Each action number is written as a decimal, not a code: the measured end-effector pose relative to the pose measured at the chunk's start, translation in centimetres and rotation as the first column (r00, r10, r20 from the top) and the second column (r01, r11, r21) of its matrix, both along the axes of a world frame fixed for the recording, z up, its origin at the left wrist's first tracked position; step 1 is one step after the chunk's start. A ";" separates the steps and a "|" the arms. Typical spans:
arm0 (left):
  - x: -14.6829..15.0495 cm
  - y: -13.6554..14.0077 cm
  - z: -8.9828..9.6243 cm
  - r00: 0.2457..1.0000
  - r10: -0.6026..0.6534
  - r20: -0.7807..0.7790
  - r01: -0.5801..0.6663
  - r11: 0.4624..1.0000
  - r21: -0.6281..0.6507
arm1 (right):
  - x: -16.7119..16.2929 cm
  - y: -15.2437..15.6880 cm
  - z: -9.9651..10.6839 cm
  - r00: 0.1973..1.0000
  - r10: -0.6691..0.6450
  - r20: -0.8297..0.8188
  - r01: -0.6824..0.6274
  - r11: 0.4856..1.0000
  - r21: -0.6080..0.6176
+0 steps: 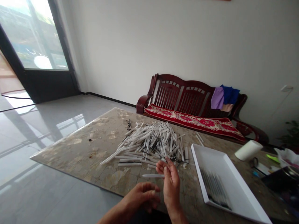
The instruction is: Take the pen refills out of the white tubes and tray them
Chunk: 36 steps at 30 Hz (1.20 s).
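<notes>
The right hand (171, 182) is over the near part of the tabletop (70, 152), its palm turned to the left and its fingers bent. One white tube (153, 176) lies sideways at this hand, pointing to 9 o'clock, and its inner end meets the hand near the thumb. I cannot tell if the right grip is closed on this tube or if the tube is only behind the hand. The left hand (142, 194) is just beside, at 8 o'clock from the right one. Its fingers are half bent, a little blurred, and its grip is narrow, with a small gap at the thumb.

At 11 o'clock from the right hand is a big heap of white tubes (140, 140), crossing each other, with dark thin pieces among them. At 10 o'clock from the heap there is a small black object (129, 124), perhaps glasses. At 3 o'clock from the right hand stands a shallow white tray (235, 174), and thin grey rods (216, 188) lie side by side in its left part. At 2 o'clock, beyond the tray, a white roll (249, 150) lies on its side.

Farther, at 12 to 1 o'clock, is a dark red wooden bench (169, 93) with a patterned red cloth (193, 119) on its seat.
</notes>
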State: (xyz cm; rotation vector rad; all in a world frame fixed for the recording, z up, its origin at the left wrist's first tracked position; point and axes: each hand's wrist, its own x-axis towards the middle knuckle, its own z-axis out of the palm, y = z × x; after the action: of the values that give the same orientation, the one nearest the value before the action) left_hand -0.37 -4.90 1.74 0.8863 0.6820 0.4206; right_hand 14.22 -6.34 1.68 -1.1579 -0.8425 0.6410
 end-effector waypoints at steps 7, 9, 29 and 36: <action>-0.9 2.2 4.4 0.884 0.368 -0.289 0.137 0.387 0.912 | -0.3 -0.1 0.2 0.995 0.060 -0.082 -0.058 0.998 0.035; -0.2 2.6 4.9 0.839 0.328 -0.435 0.299 0.390 0.871 | -0.7 0.0 -0.4 0.990 0.066 -0.128 -0.064 0.998 0.024; 1.5 4.1 1.9 0.838 0.370 -0.401 0.254 0.386 0.887 | 10.7 0.5 -2.0 0.724 -0.038 0.689 0.379 0.856 -0.352; 1.4 4.4 0.9 0.918 0.340 -0.205 -0.010 0.536 0.844 | 14.4 1.7 -1.4 0.466 0.146 0.872 0.475 0.791 -0.386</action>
State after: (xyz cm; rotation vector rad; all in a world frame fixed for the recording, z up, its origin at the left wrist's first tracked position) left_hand 1.01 -0.54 2.65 1.8643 0.9194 0.8261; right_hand 28.59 -4.66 0.24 -2.2378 -1.4191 0.0283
